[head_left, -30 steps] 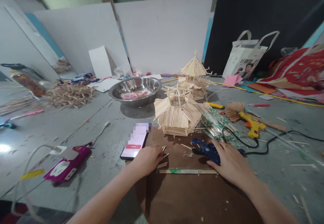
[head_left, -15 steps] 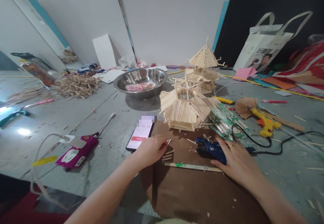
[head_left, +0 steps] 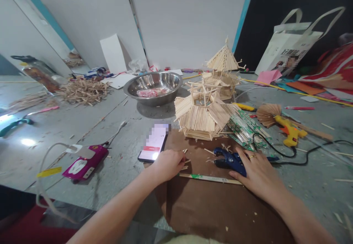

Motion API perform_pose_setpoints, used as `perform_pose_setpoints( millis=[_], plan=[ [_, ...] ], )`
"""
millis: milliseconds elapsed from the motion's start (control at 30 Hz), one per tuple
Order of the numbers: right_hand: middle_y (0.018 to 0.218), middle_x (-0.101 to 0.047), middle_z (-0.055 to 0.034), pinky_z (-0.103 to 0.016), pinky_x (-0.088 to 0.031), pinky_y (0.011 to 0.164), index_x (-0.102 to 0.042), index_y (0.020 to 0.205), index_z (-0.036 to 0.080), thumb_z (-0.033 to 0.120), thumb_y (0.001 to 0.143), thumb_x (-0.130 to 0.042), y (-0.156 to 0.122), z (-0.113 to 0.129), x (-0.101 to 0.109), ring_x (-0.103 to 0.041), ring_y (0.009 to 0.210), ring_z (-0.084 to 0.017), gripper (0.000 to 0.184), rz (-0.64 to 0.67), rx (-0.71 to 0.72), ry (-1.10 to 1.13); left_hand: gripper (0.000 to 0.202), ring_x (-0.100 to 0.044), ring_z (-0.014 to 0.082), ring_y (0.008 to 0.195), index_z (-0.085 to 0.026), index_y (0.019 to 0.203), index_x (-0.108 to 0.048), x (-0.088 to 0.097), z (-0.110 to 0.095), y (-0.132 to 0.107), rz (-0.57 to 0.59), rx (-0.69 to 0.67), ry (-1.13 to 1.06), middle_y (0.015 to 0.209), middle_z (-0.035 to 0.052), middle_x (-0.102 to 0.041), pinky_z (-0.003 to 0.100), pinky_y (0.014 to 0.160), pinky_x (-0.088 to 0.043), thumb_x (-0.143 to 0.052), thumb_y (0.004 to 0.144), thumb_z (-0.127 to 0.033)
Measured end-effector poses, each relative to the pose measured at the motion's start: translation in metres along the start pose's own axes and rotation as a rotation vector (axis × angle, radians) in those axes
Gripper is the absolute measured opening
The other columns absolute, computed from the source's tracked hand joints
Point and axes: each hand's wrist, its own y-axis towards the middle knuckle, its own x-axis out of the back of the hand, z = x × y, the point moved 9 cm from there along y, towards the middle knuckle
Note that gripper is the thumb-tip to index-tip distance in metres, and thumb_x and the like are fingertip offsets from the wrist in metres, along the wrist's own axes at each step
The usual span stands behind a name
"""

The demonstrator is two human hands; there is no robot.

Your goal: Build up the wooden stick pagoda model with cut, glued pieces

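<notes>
My left hand (head_left: 170, 163) is closed, its fingers curled down at the left of the brown mat (head_left: 209, 207). The end of a short wooden stick (head_left: 185, 151) shows at its fingertips, and several cut pieces (head_left: 187, 161) lie against them. Around a blue hand cutter (head_left: 230, 160) my right hand (head_left: 252, 166) is wrapped, thumb on the near side; the tool rests on the mat, its head pointing left. A paper-sleeved chopstick (head_left: 209, 178) lies crosswise between the hands. Just beyond stands a model pavilion of wooden sticks (head_left: 202, 117), with a taller pagoda model (head_left: 222, 71) behind it.
A phone (head_left: 153, 144) lies beside my left forearm. Left of it is a magenta power block (head_left: 85, 163) with cables. A steel bowl (head_left: 153, 89) stands farther back. Wrapped chopsticks (head_left: 245, 128) and a yellow glue gun (head_left: 291, 131) with its cord lie to the right.
My left hand has shifted slightly to the right, over the small stick pieces. My right hand stays on the blue cutter. The view has moved a little.
</notes>
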Motion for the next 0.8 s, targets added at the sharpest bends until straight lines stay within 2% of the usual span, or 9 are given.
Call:
perform_pose_setpoints(
  millis=[333,467,633,700,800],
  plan=[
    [0.11,-0.053,-0.0166,-0.047,-0.029,0.09,-0.047,0.115,0.009,0.051,0.071,-0.046,-0.003,0.0,-0.002,-0.049,0.099,-0.03,0.061,0.003,-0.032,0.043,0.016,-0.059,0.0215,0.07,-0.016,0.075,-0.055,0.007,-0.008,-0.003,-0.032,0.038,0.078,0.078,0.0069,-0.062,0.029,0.058,-0.044,-0.042,0.067,-0.019],
    [0.11,-0.054,-0.0158,-0.046,-0.033,0.087,-0.049,0.112,0.011,0.049,0.073,-0.045,0.0,0.0,0.011,-0.049,0.099,-0.029,0.055,-0.039,-0.023,0.095,0.017,-0.059,0.0203,0.068,-0.017,0.076,-0.056,0.01,-0.003,-0.004,-0.043,0.039,0.053,0.075,0.0055,-0.062,0.028,0.056,-0.042,-0.041,0.067,-0.016],
    [0.105,-0.058,-0.0115,-0.039,-0.038,0.085,-0.054,0.106,0.017,0.043,0.079,-0.04,0.005,0.007,0.042,-0.051,0.098,-0.023,0.04,-0.131,0.049,0.28,0.016,-0.056,0.0158,0.066,-0.018,0.076,-0.057,0.033,0.003,-0.009,-0.1,0.028,-0.058,0.074,0.0029,-0.061,0.024,0.056,-0.038,-0.042,0.069,-0.017],
    [0.103,-0.06,-0.0098,-0.037,-0.04,0.084,-0.054,0.105,0.018,0.041,0.081,-0.039,0.008,0.011,0.051,-0.052,0.096,-0.021,0.037,-0.116,0.049,0.367,0.015,-0.055,0.0142,0.065,-0.018,0.075,-0.057,0.045,-0.004,-0.011,-0.114,-0.007,-0.107,0.073,0.0018,-0.061,0.023,0.057,-0.037,-0.043,0.07,-0.018],
    [0.102,-0.06,-0.0082,-0.033,-0.04,0.082,-0.055,0.104,0.018,0.037,0.082,-0.038,0.015,0.026,0.057,-0.053,0.095,-0.019,0.034,-0.026,0.045,0.515,0.015,-0.054,0.0124,0.064,-0.018,0.075,-0.057,0.061,-0.027,-0.011,-0.12,-0.106,-0.163,0.071,0.0,-0.061,0.021,0.057,-0.036,-0.044,0.069,-0.017]
  ],
)
